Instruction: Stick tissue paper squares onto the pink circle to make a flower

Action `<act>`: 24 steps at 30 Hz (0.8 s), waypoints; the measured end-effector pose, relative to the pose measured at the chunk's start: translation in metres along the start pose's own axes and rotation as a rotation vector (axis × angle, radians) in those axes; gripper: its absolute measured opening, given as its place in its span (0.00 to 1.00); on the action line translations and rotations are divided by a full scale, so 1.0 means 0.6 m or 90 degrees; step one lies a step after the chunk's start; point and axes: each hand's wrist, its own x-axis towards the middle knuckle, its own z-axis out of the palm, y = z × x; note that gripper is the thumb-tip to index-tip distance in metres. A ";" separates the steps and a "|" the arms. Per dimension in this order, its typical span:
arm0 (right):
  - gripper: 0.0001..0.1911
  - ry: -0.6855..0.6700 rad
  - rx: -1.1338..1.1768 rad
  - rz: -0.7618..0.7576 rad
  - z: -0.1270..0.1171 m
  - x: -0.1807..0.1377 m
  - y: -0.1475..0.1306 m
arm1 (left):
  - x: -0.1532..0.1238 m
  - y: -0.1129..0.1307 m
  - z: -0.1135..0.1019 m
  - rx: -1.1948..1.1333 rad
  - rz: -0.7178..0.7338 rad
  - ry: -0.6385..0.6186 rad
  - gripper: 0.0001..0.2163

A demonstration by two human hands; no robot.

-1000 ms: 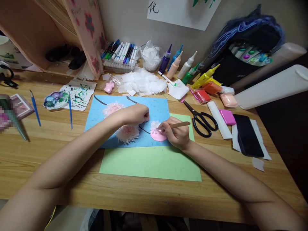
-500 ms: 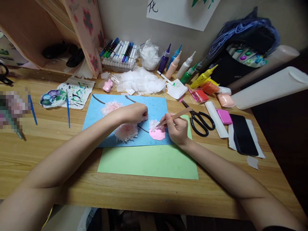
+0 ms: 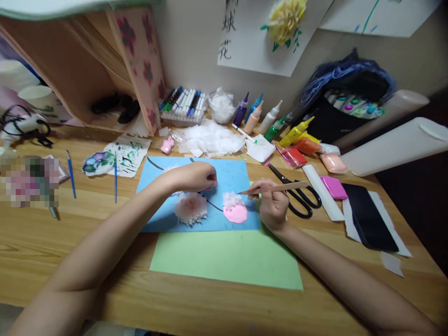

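Note:
On the blue sheet (image 3: 231, 172) lies a flat pink clay disc (image 3: 235, 214), its upper part covered with ruffled white tissue paper (image 3: 232, 199). My right hand (image 3: 273, 204) grips a wooden pencil (image 3: 280, 187), its dark tip pointing left beside the tissue. My left hand (image 3: 201, 177) hovers over the blue sheet with its fingers curled together; whatever may be in them is hidden. Below that hand sits a fluffy pink-white paper flower (image 3: 191, 207). Another flower is mostly covered by my left wrist. Dark stem lines cross the blue sheet.
A green sheet (image 3: 224, 259) lies under the blue one. To the right are black scissors (image 3: 297, 196), a white roll (image 3: 322, 192) and a black phone (image 3: 370, 217). Behind are a tissue pile (image 3: 212, 137), paint bottles (image 3: 241, 109) and markers (image 3: 185, 103). Two blue brushes (image 3: 115, 179) lie left.
My right hand has drawn back to the right, and the pencil tip has left the tissue on the pink disc. My left hand stays over the sheet. The camera view has tilted up.

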 end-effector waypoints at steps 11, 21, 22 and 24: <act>0.17 0.019 0.096 0.219 0.003 0.023 0.012 | 0.004 -0.114 -0.037 0.144 -0.195 0.312 0.11; 0.18 0.024 0.096 0.190 0.004 0.021 0.009 | 0.033 -0.098 -0.006 0.265 -0.114 0.348 0.10; 0.18 0.023 0.097 0.186 0.004 0.021 0.009 | 0.031 -0.099 -0.010 0.252 -0.109 0.346 0.10; 0.18 0.020 0.101 0.181 0.004 0.021 0.008 | 0.026 -0.100 -0.018 0.204 -0.109 0.348 0.10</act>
